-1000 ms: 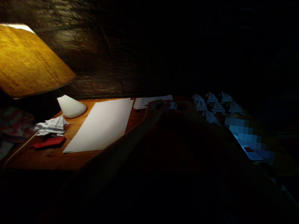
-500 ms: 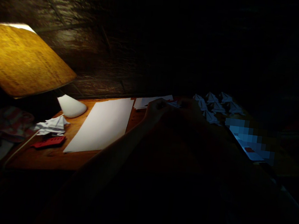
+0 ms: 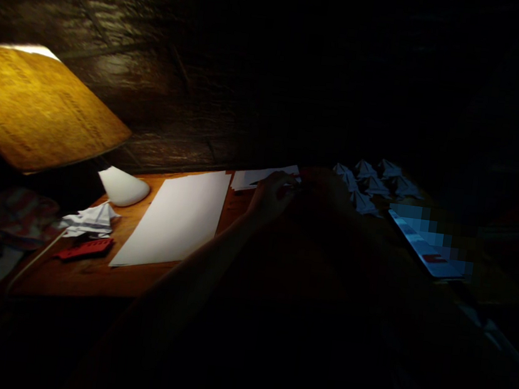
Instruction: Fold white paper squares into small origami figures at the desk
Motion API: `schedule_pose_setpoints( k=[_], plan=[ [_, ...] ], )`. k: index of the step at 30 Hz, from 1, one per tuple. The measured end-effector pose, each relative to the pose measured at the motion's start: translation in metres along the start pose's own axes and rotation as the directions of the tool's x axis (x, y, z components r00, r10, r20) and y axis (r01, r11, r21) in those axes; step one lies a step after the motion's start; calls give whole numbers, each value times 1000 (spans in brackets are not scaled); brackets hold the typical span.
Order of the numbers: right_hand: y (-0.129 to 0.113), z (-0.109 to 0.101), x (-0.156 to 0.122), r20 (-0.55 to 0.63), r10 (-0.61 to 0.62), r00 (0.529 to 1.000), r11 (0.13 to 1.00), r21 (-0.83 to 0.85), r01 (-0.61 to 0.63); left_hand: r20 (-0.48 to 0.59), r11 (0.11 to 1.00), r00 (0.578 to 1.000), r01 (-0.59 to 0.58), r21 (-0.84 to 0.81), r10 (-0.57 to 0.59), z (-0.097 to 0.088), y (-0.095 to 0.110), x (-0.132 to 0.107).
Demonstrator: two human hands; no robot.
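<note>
The scene is very dark. My left hand (image 3: 271,195) reaches out over the far part of a wooden table (image 3: 89,271), its fingers curled together in a pinch at the edge of a small white sheet (image 3: 254,177). What the fingers hold is too dim to name. My right hand (image 3: 324,182) is only a dark shape just right of the left hand, and its fingers do not show. A large blank white sheet (image 3: 176,219) lies left of my left forearm.
Several folded white paper figures (image 3: 374,183) sit at the far right of the table. A white cone (image 3: 123,185), crumpled paper (image 3: 88,219) and a red flat object (image 3: 85,247) lie at the left. A lit wooden board (image 3: 38,107) leans beyond them.
The small white piece seen between my hands a second ago is now hidden. My left hand's fingers have closed in towards the right hand.
</note>
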State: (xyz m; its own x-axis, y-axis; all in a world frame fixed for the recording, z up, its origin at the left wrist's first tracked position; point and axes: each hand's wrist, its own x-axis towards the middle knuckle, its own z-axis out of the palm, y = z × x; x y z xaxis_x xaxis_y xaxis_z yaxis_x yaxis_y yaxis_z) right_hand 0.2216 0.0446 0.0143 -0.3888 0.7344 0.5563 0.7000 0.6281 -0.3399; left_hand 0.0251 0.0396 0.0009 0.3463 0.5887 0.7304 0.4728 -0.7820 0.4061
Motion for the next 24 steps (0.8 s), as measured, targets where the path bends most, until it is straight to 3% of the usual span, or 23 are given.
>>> schedule_pose_setpoints(
  k=[7, 16, 24],
  plan=[
    [2, 2, -2, 21, -28, 999, 1000, 11, 28, -4, 1000, 1000, 24, -2, -24, 0, -1, -1],
    [4, 4, -2, 41, 3, 999, 990, 143, -9, 27, 994, 995, 96, -59, -95, 2, -8, -2],
    [4, 5, -1, 17, -56, 998, 994, 96, 54, 38, 981, 988, 154, -120, -150, 1, -4, 0]
  ],
)
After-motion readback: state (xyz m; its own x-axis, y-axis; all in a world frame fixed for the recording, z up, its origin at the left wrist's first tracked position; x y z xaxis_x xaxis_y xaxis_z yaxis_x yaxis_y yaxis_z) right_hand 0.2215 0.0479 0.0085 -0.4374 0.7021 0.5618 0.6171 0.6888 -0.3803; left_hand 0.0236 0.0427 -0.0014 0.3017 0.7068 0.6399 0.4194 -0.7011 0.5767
